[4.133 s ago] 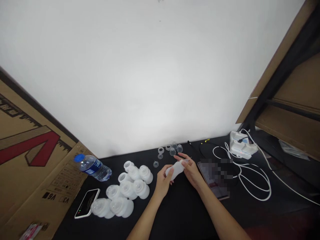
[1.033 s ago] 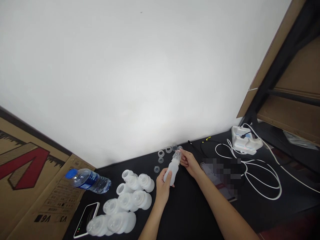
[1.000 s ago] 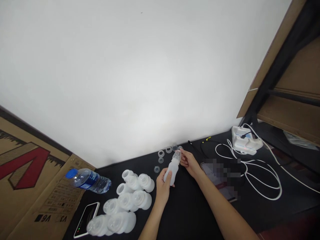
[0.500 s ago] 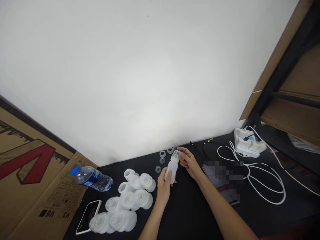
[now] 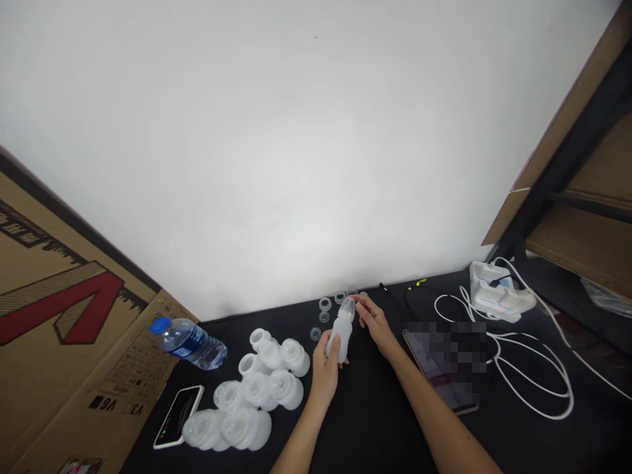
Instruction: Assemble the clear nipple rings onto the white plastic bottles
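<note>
My left hand is closed around the lower body of a frosted white plastic bottle, which stands tilted with its top pointing away from me. My right hand reaches in from the right, its fingertips on the bottle's clear top. Just behind the hands lie several small clear rings. To the left of my left hand sits a cluster of several frosted white bottle parts.
On the black table lie a blue-capped water bottle, a phone and a tablet with a blurred patch. White cables lead to a white charger. A cardboard box stands at left.
The bottle has gone from lying sideways between my hands to standing tilted, top away from me. Its clear top is now on it. The whole view has shifted slightly.
</note>
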Tool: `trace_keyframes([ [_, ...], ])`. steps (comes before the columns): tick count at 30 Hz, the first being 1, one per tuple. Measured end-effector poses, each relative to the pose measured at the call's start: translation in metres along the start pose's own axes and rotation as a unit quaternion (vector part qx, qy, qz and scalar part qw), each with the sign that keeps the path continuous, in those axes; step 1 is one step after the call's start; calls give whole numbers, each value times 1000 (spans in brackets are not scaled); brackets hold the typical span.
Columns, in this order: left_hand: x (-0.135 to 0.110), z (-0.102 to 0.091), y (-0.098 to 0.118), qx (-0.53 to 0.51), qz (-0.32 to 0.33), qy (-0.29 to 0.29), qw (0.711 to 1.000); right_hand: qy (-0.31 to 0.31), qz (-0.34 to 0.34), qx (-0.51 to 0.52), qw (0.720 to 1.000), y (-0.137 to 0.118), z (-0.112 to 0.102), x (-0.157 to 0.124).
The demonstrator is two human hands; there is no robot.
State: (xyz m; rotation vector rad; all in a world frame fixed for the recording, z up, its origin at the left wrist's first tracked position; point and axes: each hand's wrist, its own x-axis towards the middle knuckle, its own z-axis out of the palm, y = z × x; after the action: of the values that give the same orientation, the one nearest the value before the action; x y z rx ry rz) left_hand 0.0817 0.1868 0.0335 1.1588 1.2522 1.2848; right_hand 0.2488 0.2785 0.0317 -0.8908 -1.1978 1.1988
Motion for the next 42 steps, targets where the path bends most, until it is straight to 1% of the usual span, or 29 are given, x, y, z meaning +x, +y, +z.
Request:
trace_keyframes([
  [2,0,0,0,2,1,4,1000,0,-27,-48,998,5,1,-1],
  [4,0,1,0,5,4,10,1000,-19,-33,-65,997,11,3,-4],
  [7,-1,2,0,6,10,17,1000,-80,-21,-50,995,16,9,-11],
  [10,-2,2,0,4,17,24,1000,-133,-2,-33,991,14,14,-18],
  [12,-3,2,0,3,21,28,999,-153,12,-22,988,11,15,-21],
  [15,-3,1,1,2,26,26,999,-165,30,-11,986,4,17,-23],
  [18,-4,2,5,1,27,25,999,-151,30,-4,988,-2,21,-24],
  [21,-5,4,11,-7,24,30,999,-101,31,52,993,-8,27,-24],
  [24,-6,8,13,-19,18,30,999,-56,64,114,990,-13,30,-22],
  [28,-5,8,9,-25,9,8,1000,-22,96,147,984,-17,29,-20],
  [32,-1,6,5,-30,1,-10,999,-6,99,180,979,-19,27,-19],
  [35,1,5,4,-38,3,-20,999,1,95,181,979,-21,26,-19],
  [42,1,5,2,-50,-2,-27,998,-9,88,171,981,-19,26,-18],
])
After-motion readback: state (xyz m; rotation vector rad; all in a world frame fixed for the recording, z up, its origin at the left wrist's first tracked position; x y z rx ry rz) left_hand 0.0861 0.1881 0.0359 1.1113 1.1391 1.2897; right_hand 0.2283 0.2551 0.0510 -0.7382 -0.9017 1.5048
